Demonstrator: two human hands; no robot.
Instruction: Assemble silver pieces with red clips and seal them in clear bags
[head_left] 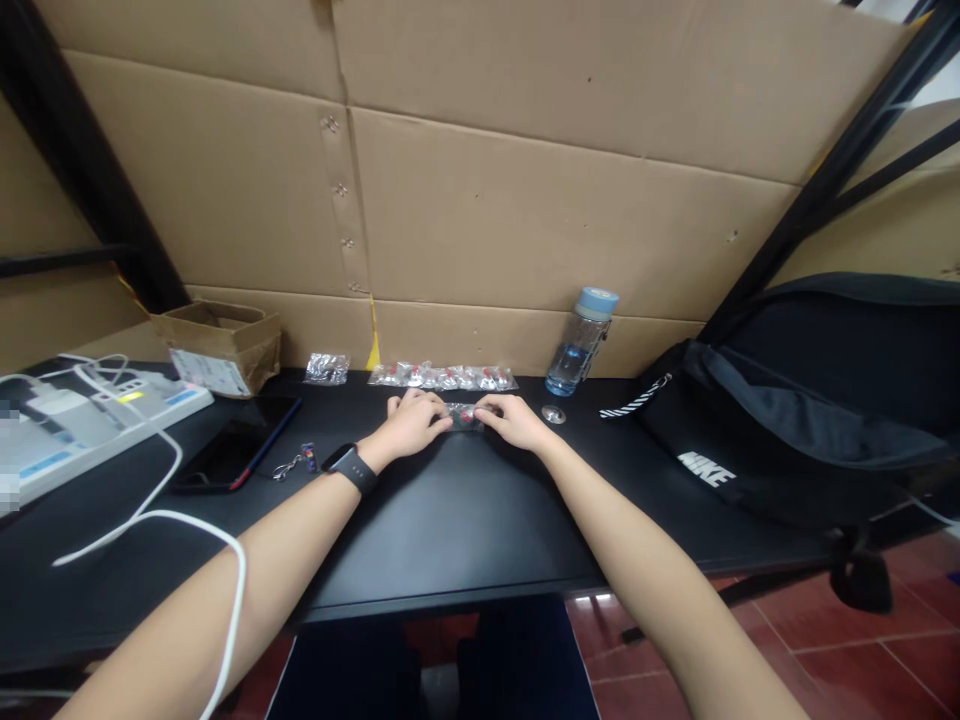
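A small clear plastic packet (465, 417) with something red in it lies on the black table between my hands. My left hand (414, 422), with a dark watch on its wrist, grips the packet's left end. At the right end, the thumb and fingers of my right hand (511, 420) pinch it. Behind them, a row of similar clear packets (442, 377) runs along the cardboard wall, and a separate shiny packet (328, 369) sits left of the row. Just right of my right hand is a small round silvery object (553, 414).
A bottle (574, 350) with a blue lid stands at the back. A black bag (750, 440) fills the right side. On the left are a cardboard box (221, 345), a dark tablet (240, 440), a keychain (300, 462), a power strip (112, 435) and a white cable (180, 515).
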